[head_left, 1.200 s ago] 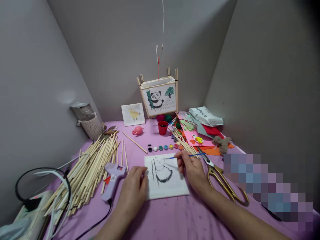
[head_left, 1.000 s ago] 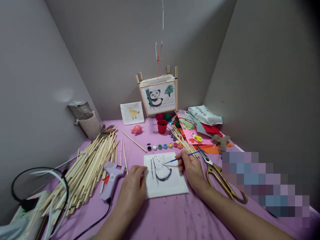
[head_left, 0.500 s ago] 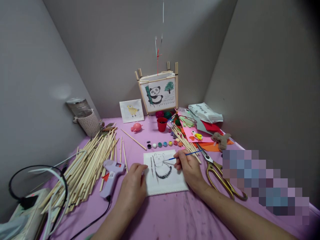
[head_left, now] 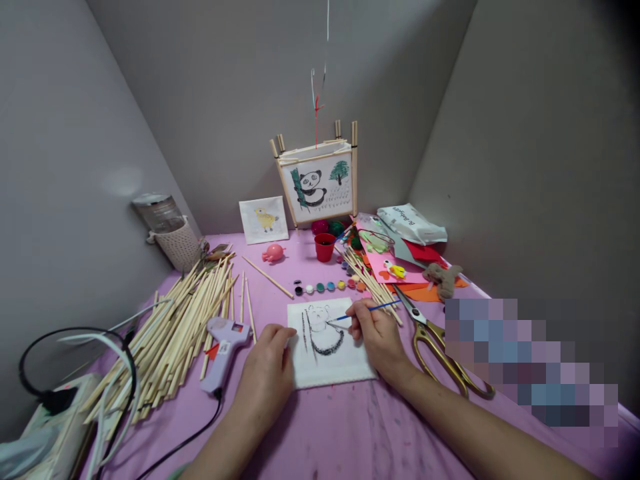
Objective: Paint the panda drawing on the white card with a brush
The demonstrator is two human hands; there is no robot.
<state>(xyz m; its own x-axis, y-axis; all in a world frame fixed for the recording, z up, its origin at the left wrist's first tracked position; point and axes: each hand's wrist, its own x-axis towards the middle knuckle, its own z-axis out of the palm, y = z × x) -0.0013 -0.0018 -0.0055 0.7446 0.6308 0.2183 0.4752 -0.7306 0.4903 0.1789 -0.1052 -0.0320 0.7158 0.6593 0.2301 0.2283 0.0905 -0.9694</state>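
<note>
**Right hand (head_left: 379, 337) holds a paintbrush (head_left: 345, 317) over a panda drawing**

Nearest is the bare front of the purple-covered table (head_left: 330, 433). The white canvas (head_left: 333, 372) lies flat on it between the two hands, with the bear-like outline and its thick dark curve on top. The left hand (head_left: 267, 363) is at the canvas's left edge; whether its fingers pinch that edge, I cannot tell. The right hand's fingers are closed on the brush, whose tip is at the drawing, just below the head.

To the left lie a lilac glue gun (head_left: 220, 360) and a big pile of wooden sticks (head_left: 185, 333). To the right, gold-handled scissors (head_left: 425, 333) lie near the right wrist.

Just beyond the canvas runs a row of small paint pots (head_left: 331, 287). Farther back are a pink toy (head_left: 273, 253) and a red cup (head_left: 325, 249) holding dark liquid, with coloured sheets (head_left: 367, 257) and a white packet (head_left: 413, 225) to the right. At the back, a yellow bird picture (head_left: 264, 220) leans near the wall, beside a stick-framed panda lantern (head_left: 320, 190) on a red string.
</note>
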